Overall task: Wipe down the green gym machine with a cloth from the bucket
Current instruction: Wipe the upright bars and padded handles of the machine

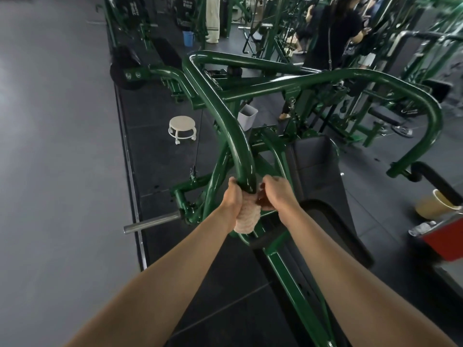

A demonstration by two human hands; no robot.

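A dark green gym machine with thick curved tubes fills the middle of the head view. A pale pink fluffy cloth is wrapped around the lower end of its left curved tube. My left hand grips the cloth and tube from the left. My right hand grips the cloth's other side from the right, fingers curled round it. The tube rises glossy above both hands. A light grey bucket stands on the floor behind the machine frame.
A white round wheeled stool sits on the dark floor at left. A steel weight peg sticks out leftward. A black seat pad lies right of my hands. A red box and paper cup are at right. People stand at the back.
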